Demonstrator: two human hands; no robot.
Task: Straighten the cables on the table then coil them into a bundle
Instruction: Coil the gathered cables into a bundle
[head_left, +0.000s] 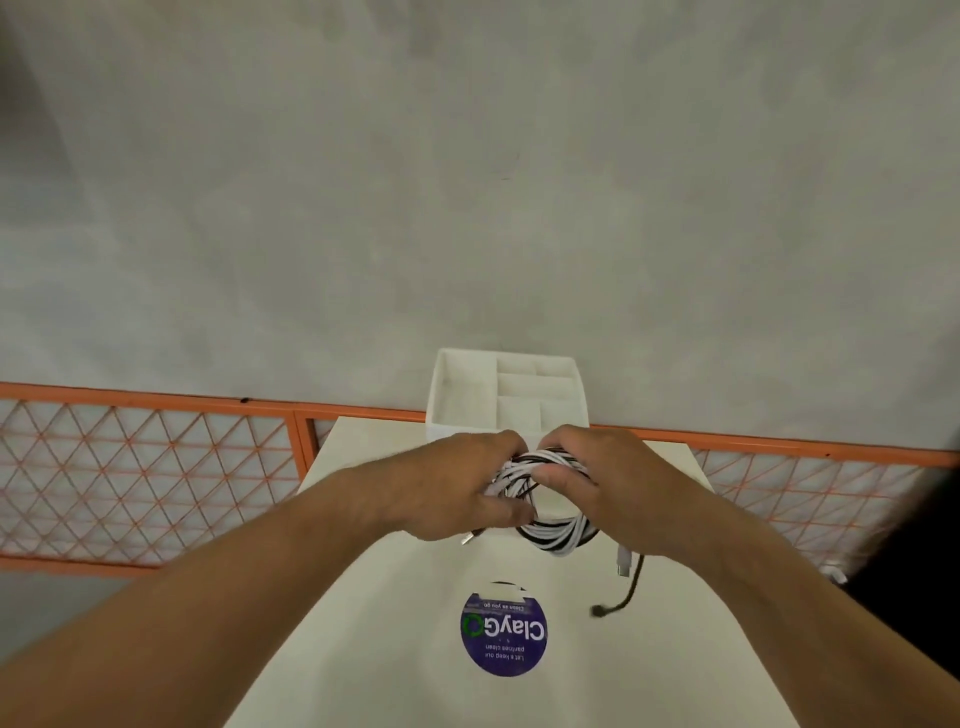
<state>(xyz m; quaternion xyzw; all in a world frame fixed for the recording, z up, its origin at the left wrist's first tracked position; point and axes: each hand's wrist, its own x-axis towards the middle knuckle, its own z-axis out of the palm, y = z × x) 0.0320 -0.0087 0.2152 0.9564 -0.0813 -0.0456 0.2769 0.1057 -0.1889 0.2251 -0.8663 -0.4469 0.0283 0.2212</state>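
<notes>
A coil of white and black cables (558, 535) is held just above the far part of the white table (395, 597). My left hand (457, 488) grips the coil's left side, fingers curled round the strands. My right hand (597, 478) grips its top right, thumb pressing on the loops. A loose black cable end (626, 592) hangs down from under my right hand and trails onto the table. A white plug (623, 561) lies beside it, and a small metal connector (467, 539) pokes out below my left hand.
A white divided organiser box (467, 395) stands at the table's far edge, right behind my hands. A round purple sticker (504, 631) marks the table's middle. An orange mesh railing (156, 467) runs across behind the table, with grey floor beyond.
</notes>
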